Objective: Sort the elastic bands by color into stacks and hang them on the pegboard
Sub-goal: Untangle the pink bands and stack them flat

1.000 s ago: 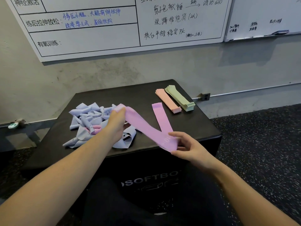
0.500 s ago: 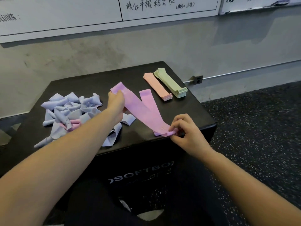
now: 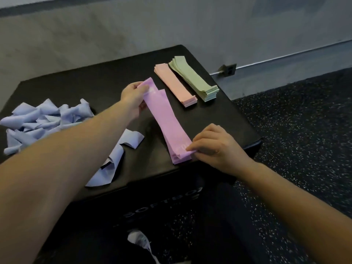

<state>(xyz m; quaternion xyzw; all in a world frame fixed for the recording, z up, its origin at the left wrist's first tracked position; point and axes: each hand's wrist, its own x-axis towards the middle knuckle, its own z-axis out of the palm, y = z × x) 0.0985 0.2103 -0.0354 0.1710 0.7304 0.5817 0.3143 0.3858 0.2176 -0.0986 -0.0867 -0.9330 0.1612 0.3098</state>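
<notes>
so i've got a purple band [image 3: 165,119] stretched flat between both hands on the black table [image 3: 99,82]. my left hand [image 3: 133,96] has a closed grip on the far end, pinching it between thumb and fingers, and my right hand [image 3: 211,147] pinches the near end right at the table's front edge. the band lies on top of a small purple stack [image 3: 181,159], lined up at the near end but skewed a bit at the far end. just past that sit a neat pink stack [image 3: 176,85] and a green stack [image 3: 194,78], side by side and touching. off to the left there's a messy pile of blue bands [image 3: 43,119], with a couple of loose blue ones trailing toward the front edge.
</notes>
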